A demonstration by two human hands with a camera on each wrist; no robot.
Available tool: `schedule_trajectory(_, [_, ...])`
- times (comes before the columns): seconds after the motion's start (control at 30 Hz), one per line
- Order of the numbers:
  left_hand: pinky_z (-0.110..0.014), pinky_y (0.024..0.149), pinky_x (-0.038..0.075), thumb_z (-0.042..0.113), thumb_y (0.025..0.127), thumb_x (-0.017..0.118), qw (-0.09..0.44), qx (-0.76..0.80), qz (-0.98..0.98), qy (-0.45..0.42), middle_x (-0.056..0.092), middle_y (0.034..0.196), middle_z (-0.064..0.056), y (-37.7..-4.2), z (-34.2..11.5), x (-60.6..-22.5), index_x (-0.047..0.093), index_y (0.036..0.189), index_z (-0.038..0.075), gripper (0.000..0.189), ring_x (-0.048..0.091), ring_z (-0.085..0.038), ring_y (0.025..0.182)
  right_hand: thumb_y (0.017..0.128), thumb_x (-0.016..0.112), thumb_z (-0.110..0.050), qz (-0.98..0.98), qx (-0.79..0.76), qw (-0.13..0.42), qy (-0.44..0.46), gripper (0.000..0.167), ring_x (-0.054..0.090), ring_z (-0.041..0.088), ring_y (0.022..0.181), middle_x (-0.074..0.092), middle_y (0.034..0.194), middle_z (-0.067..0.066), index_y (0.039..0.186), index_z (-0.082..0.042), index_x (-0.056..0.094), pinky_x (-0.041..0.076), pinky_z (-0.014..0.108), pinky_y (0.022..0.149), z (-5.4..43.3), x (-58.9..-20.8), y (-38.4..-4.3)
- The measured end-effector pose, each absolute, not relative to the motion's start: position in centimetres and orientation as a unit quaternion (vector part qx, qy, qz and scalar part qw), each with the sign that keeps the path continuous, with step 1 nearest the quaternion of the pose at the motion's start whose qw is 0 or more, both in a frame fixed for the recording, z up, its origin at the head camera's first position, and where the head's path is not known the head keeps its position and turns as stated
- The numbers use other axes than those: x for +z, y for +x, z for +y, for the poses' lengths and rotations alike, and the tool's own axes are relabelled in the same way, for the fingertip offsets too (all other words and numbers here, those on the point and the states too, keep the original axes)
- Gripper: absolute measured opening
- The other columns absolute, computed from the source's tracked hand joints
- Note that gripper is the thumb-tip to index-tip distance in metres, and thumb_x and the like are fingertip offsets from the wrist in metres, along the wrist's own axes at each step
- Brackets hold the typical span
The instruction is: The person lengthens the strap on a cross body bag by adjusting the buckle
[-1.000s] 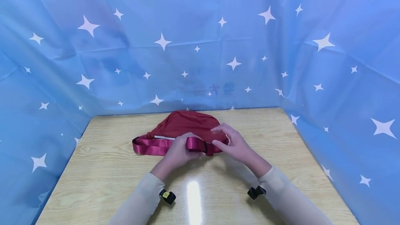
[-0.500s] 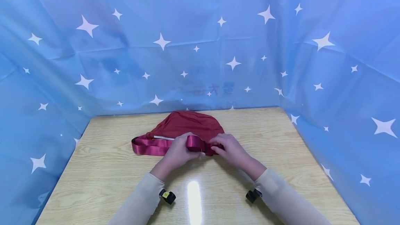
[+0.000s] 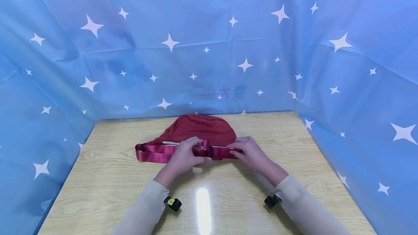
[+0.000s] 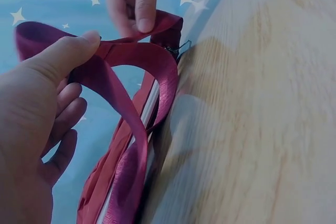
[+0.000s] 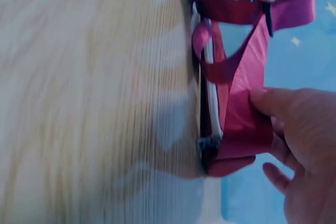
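From the head, the red bag [image 3: 202, 130] is on the table [image 3: 114, 177] close to the far edge, with the blue curtain [image 3: 202, 17] right behind it. There is little room that way, and much more toward the near edge and the left and right edges. The shiny strap [image 3: 155, 154] runs along the bag's near side. The left hand [image 3: 184, 155] pinches a loop of it; the right hand [image 3: 249, 151] pinches it by the bag's right end.

From the left wrist, the left thumb and a finger squeeze the strap, and its loops hang loose and bendy. It should be light and soft, maybe a bit slippery, so a flat pinch should work best.

From the right wrist, the right thumb presses on the wide flat part. The black buckle [image 5: 268, 19] by the left hand looks stiff, so that seems a good spot to hold. The bag looks floppy and hard to break.
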State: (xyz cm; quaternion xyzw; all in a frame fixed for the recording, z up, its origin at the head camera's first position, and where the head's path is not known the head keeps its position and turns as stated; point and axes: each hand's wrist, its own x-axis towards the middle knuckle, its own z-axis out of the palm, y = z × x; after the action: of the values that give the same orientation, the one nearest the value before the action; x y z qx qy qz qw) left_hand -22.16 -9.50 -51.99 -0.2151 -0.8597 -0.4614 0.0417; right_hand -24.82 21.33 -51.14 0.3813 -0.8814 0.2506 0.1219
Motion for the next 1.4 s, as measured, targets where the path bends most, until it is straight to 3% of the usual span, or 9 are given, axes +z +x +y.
schedule_trajectory(0.23, [-0.043,0.089,0.058,0.031,0.084,0.101,0.034,-0.47,-0.855,-0.216,0.072,0.103,0.0,-22.2,-9.7,-51.8,0.076,0.113,0.022,0.04,0.069,-0.023,0.1,0.088,0.091,0.001,-0.884,0.235,0.143,0.379,0.026,0.056,0.018,0.085,0.074,0.091,-0.003,0.11,-0.013,0.087,0.048,0.053,0.088,23.4,-50.9,-25.0])
schedule_trajectory(0.4, [-0.042,0.089,0.059,0.031,0.084,0.101,0.035,-0.464,-0.86,-0.211,0.072,0.103,0.005,-22.2,-9.7,-51.8,0.077,0.115,0.023,0.04,0.069,-0.019,0.099,0.09,0.091,-0.001,-0.893,0.225,0.135,0.367,0.025,0.048,0.014,0.086,0.073,0.091,-0.006,0.11,-0.015,0.087,0.044,0.048,0.083,24.3,-50.7,-25.1])
schedule_trajectory(0.73, [-0.045,0.092,0.059,0.027,0.085,0.1,0.028,-0.47,-0.853,-0.227,0.072,0.105,-0.004,-22.2,-9.4,-51.9,0.077,0.117,0.021,0.041,0.07,-0.025,0.101,0.09,0.092,-0.007,-0.894,0.222,0.129,0.368,0.023,0.053,0.018,0.089,0.076,0.097,0.0,0.111,-0.012,0.085,0.044,0.045,0.081,23.6,-51.0,-24.9])
schedule_trajectory(0.9, [-0.044,0.092,0.06,0.028,0.083,0.101,0.026,-0.469,-0.853,-0.226,0.071,0.105,0.0,-22.2,-9.2,-52.0,0.077,0.117,0.022,0.042,0.07,-0.023,0.101,0.096,0.089,-0.018,-0.895,0.244,0.095,0.362,0.028,0.062,0.022,0.101,0.075,0.113,0.003,0.12,-0.009,0.081,0.054,0.047,0.091,21.0,-50.2,-24.0])
schedule_trajectory(1.07, [-0.045,0.09,0.06,0.031,0.084,0.101,0.039,-0.467,-0.852,-0.233,0.069,0.104,0.003,-22.1,-9.2,-51.9,0.076,0.116,0.023,0.041,0.069,-0.022,0.1,0.102,0.083,-0.025,-0.906,0.233,0.047,0.35,0.031,0.07,0.02,0.106,0.074,0.117,0.002,0.13,-0.011,0.077,0.06,0.045,0.093,18.1,-49.4,-23.6])
schedule_trajectory(1.3, [-0.043,0.089,0.06,0.03,0.084,0.101,0.04,-0.471,-0.851,-0.23,0.068,0.101,0.01,-22.2,-9.2,-51.7,0.077,0.116,0.024,0.041,0.069,-0.019,0.099,0.103,0.082,-0.015,-0.908,0.247,0.044,0.335,0.023,0.073,0.018,0.105,0.078,0.115,0.001,0.126,-0.013,0.081,0.061,0.043,0.091,16.8,-49.9,-23.5])
schedule_trajectory(1.4, [-0.045,0.09,0.06,0.028,0.084,0.101,0.036,-0.475,-0.85,-0.227,0.071,0.103,0.005,-22.2,-9.2,-51.7,0.077,0.116,0.022,0.041,0.069,-0.021,0.1,0.103,0.081,-0.011,-0.897,0.266,0.061,0.348,0.024,0.069,0.015,0.093,0.075,0.106,-0.002,0.127,-0.013,0.082,0.06,0.038,0.081,17.0,-49.9,-23.6])
